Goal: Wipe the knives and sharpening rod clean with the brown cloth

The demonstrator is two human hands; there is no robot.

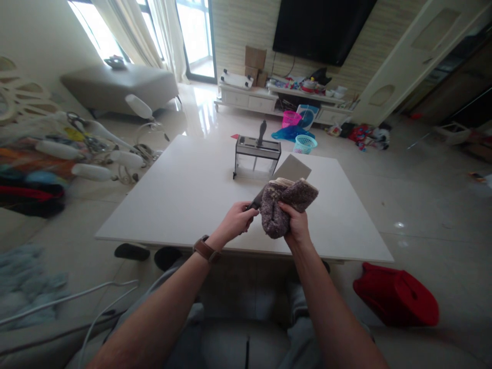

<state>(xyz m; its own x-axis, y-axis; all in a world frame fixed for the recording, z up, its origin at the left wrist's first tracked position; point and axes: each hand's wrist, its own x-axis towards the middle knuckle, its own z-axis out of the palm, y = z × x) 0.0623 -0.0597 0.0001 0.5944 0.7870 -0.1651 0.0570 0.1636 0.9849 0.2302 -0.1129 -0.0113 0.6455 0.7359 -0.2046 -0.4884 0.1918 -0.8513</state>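
Note:
My left hand [239,219] is closed around the dark handle of a cleaver [294,167], whose broad grey blade points away to the right above the white table. My right hand [298,225] grips a bunched, fluffy purple-brown cloth [275,218]. The cloth lies against the cleaver and covers the part of it between handle and blade. Just beyond stands a knife block [257,147] with clear sides and a dark frame. One black knife handle [262,132] sticks up from its top.
The white table [165,205] spreads out in front of me. Past its far edge are a light-blue basket [305,144], a pink basket [291,119] and blue plastic [286,133] on the floor. A red bag-like item [395,294] lies at the right, and a lamp [92,171] at the left.

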